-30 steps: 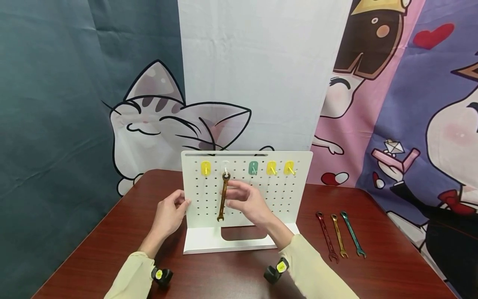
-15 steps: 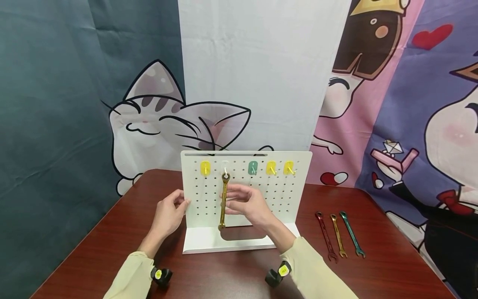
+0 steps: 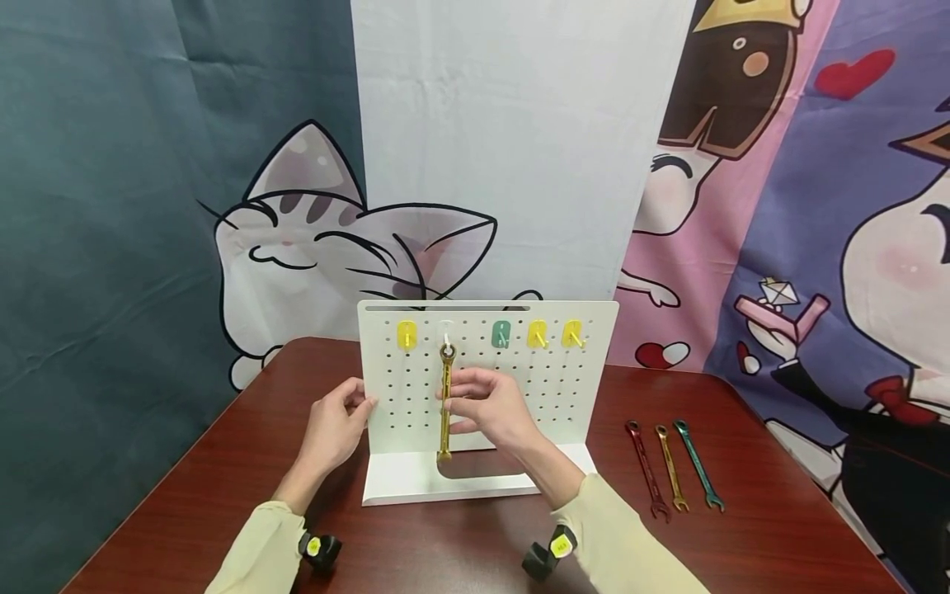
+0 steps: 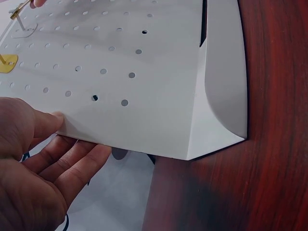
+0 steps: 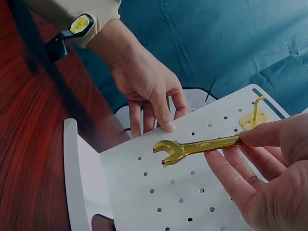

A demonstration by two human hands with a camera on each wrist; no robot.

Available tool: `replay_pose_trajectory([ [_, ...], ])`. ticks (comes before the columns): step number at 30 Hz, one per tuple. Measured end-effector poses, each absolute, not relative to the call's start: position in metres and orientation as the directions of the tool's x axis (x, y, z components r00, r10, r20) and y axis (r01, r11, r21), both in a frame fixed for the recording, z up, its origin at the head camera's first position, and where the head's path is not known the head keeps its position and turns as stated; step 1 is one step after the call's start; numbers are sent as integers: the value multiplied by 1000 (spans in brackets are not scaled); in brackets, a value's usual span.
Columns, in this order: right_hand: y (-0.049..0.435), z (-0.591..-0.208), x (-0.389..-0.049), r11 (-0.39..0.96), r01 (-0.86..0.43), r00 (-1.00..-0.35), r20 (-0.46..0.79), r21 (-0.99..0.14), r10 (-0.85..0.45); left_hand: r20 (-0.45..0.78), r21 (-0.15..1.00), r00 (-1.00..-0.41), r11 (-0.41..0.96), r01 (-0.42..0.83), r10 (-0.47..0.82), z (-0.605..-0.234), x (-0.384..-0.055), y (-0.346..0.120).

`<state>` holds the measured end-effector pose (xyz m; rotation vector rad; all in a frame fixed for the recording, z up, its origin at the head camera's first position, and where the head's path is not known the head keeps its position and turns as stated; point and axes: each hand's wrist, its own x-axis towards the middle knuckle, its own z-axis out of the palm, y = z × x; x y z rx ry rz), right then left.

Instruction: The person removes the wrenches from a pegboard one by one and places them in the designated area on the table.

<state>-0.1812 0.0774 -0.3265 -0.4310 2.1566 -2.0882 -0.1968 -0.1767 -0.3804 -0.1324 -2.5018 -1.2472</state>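
Observation:
A gold combination wrench, marked 10mm, hangs by its ring end from the white hook on a white pegboard. My right hand pinches its shank; in the right wrist view the thumb lies over the wrench and the fingers are under it, the open end pointing free. My left hand grips the board's left edge. The left wrist view has the left thumb on the front face of the pegboard and the fingers behind the edge.
A yellow hook sits left of the white one; a green hook and two yellow hooks are to its right. Red, gold and teal wrenches lie on the brown table at right. Printed curtains stand behind.
The wrench has swung from a slant to nearly upright on the white hook, its lower end dropping. My right hand has lowered slightly with its fingers now closer about the shank. The left hand stays put.

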Motion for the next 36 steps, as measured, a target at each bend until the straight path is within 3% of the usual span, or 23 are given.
replay_pose_trajectory([
  [36, 79, -316, -173, -12, -92, -956, 92, -996, -278, 338, 750, -939, 622, 224, -70, -380, -195, -176],
])
